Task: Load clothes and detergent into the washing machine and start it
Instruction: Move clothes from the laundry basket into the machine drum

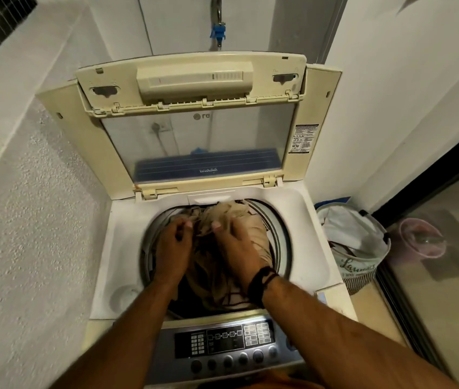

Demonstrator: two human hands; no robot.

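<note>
Clothes point(222, 248) fill the round tub of the washing machine point(127, 242) in the middle of the frame. Both hands press down on the tan pile: the left hand point(173, 244) pinches a fold, the right hand point(238, 248) lies flat and spread. The cloth looks soft, light and floppy, so grabbing big bunches should work best.
</note>
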